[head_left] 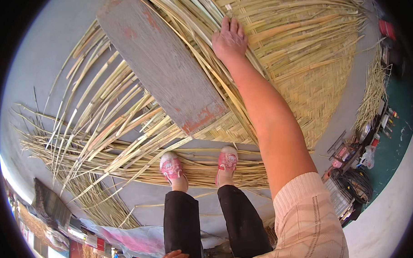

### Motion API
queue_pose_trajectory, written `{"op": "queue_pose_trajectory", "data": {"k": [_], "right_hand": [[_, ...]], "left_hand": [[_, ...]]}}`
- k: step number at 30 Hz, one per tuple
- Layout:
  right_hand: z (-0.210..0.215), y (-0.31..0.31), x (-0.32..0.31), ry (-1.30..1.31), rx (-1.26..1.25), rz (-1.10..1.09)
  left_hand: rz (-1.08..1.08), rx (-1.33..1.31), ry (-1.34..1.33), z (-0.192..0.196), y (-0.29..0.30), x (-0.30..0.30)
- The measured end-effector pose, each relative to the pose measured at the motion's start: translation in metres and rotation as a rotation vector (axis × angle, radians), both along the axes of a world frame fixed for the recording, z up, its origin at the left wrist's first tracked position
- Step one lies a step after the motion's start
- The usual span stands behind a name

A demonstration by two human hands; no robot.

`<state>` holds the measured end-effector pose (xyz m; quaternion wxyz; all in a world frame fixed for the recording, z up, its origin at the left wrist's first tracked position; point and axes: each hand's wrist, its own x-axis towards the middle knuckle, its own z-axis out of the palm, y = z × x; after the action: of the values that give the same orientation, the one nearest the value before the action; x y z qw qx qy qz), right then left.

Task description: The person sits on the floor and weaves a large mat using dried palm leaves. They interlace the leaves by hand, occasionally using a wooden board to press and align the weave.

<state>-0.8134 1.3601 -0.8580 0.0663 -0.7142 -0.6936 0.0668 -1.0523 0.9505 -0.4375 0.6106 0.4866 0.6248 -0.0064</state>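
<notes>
Right hand (228, 39) flat, fingers spread, pressing strips (245, 62) of mat (309, 64); strips running lengthwise from under palm. Board (163, 68) just left. Left hand (177, 257) resting loosely open on thigh, farther.

The woven mat (304, 73) lay on the floor (40, 64), filling the far right part of it, its loose strips (102, 121) fanning out toward the left and the near side. A flat board (161, 66) lay on the mat's left portion, slanting from the far left toward the near right. The right hand (228, 39) rested on the mat just right of the board's far half, arm reaching forward. Both shoes (198, 165) stood on a band of strips at the mat's near edge, just before the board's near end. The left hand (177, 257) sat on the left knee. A bundle of strips (374, 89) and a clutter of tools (355, 157) lay beyond the mat's right edge.
</notes>
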Motion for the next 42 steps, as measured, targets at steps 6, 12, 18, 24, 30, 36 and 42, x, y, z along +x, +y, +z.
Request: {"op": "queue_pose_trajectory", "data": {"k": [6,12,18,24,30,36,42], "right_hand": [[0.095,-0.063,0.038,0.069,-0.095,0.178],[0.214,-0.322,0.086,0.318,-0.955,0.191],[0.353,-0.48,0.125,0.786,-1.288,-0.673],[0.5,-0.511,0.087,0.678,-1.16,-0.536],[0.579,-0.497,0.053,0.256,-1.143,-0.188],[0.57,-0.489,0.044,0.123,-1.157,-0.257],[0.584,-0.491,0.045,0.138,-1.178,-0.279]], "left_hand": [[-0.132,-0.16,0.172,0.004,-0.011,0.024],[-0.189,0.043,0.34,0.004,-0.009,0.032],[-0.258,0.059,0.415,-0.005,-0.025,0.024],[-0.353,0.023,0.466,-0.004,-0.038,0.018],[-0.395,0.011,0.488,0.008,-0.046,0.019],[-0.17,-0.137,0.444,0.057,-0.068,0.003],[0.166,-0.176,0.179,0.093,-0.133,-0.061]]}}
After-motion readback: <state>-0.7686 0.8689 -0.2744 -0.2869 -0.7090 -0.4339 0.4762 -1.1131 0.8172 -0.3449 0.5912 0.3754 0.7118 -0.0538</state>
